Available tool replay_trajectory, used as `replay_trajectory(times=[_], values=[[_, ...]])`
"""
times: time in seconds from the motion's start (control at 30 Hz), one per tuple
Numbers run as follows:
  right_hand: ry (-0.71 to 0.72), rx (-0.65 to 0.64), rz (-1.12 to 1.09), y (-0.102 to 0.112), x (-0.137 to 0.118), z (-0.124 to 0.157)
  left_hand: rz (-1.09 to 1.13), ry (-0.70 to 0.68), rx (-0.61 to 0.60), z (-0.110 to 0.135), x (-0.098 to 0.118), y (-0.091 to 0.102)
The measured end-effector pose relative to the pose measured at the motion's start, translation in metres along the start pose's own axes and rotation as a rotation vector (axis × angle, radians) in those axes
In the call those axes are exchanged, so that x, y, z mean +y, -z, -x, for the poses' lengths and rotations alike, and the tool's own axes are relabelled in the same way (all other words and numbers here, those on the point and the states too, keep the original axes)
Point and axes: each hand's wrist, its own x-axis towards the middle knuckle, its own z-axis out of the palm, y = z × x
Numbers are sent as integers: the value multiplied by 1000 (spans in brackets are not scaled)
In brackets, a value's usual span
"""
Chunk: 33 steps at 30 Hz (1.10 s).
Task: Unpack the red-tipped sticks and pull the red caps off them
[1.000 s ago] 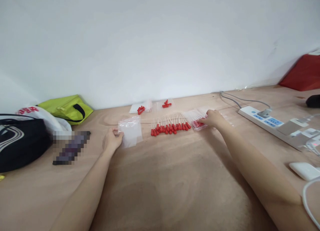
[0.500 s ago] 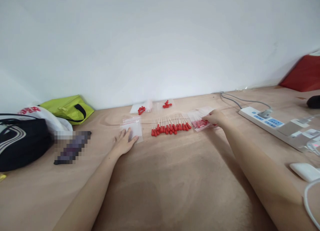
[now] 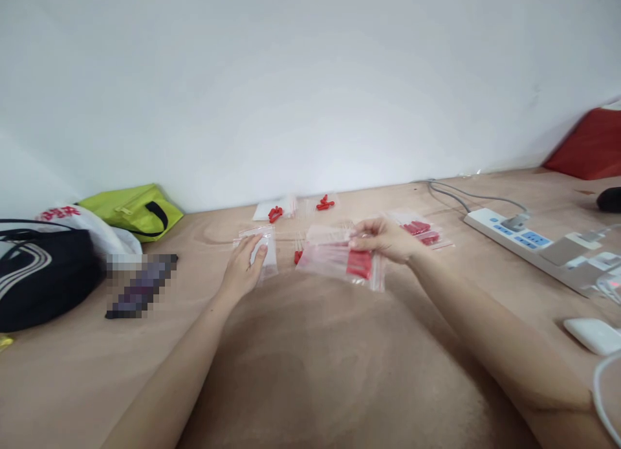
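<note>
My right hand (image 3: 388, 240) pinches a clear zip bag (image 3: 323, 260) with red-tipped sticks inside, held up over the middle of the table. Behind that bag lies a row of pale sticks with red ends (image 3: 297, 257), mostly hidden by it. To the left, my left hand (image 3: 240, 269) is over flat zip bags (image 3: 270, 258) with a red line at the top; its thumb and fingers are apart, and whether it touches them is unclear. More filled zip bags (image 3: 418, 228) rest just beyond my right hand.
Small red pieces (image 3: 275, 214) and another red cluster (image 3: 325, 203) lie on bags near the wall. A power strip (image 3: 509, 232) with plugs stands right. A black bag (image 3: 48, 277), a green bag (image 3: 130, 206) and a blurred dark object (image 3: 145, 284) are left.
My right hand has lifted a filled zip bag from the right-hand group and brought it left, in front of the stick row. My left hand has risen slightly from the table.
</note>
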Motion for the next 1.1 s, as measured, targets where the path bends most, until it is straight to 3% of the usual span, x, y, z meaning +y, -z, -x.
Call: replay_trajectory(times=[0.1,0.23,0.4,0.57,0.77,1.1], values=[[-81,-196,-6,-34,27,-3,88,-63,-12,6,21,-2],[-152,-262,46,-55,55,-5,145,-223,-172,26,58,-8],[-98,-206,-80,-53,63,-5,120,-449,-466,48,80,-20],[-227,-110,-57,-42,61,7,76,-372,-589,55,75,-28],[-332,-190,-47,-30,60,21,86,-311,-611,55,75,-27],[-255,-8,-77,-41,67,18,201,-380,-455,37,82,-43]])
